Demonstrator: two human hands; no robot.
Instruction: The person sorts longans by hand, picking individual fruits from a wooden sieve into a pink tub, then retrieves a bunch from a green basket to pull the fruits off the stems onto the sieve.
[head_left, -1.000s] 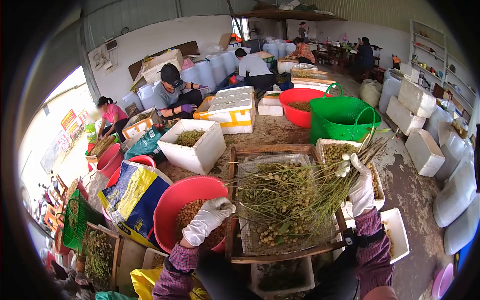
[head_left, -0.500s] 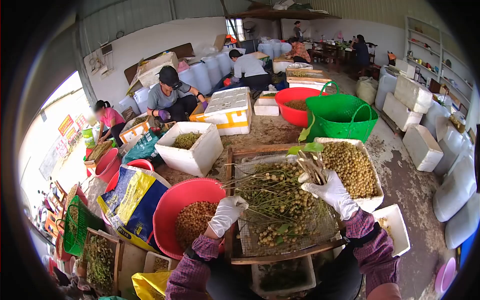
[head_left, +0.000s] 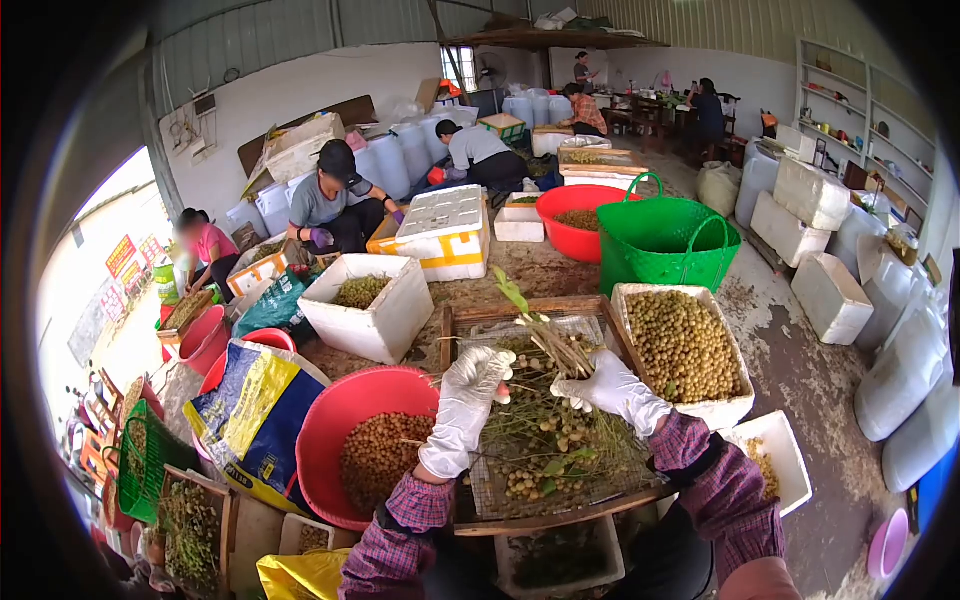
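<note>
My right hand [head_left: 618,392], in a white glove, is closed around a bundle of cut fruit stems [head_left: 560,345] with a green leaf at its upper end. My left hand [head_left: 468,405], gloved too, has its fingers curled in a pinch left of the bundle; what they hold, if anything, I cannot make out. Below both hands lies a wooden-framed mesh screen [head_left: 565,519]. Loose stalks and sprigs of small round tan fruits [head_left: 545,450], resembling longans, cover much of the mesh.
A red tub [head_left: 325,420] of picked fruits stands to the left, a foam box [head_left: 735,410] of fruits to the right. Beneath the screen sits a white bin [head_left: 612,570]. Beyond are a green basket [head_left: 660,245] and a foam box [head_left: 375,325]. Several people work farther back.
My left hand has risen and moved right, closer to the bundle. My right hand has shifted left and slightly down with the stems, now over the middle of the screen. The view has shifted slightly.
</note>
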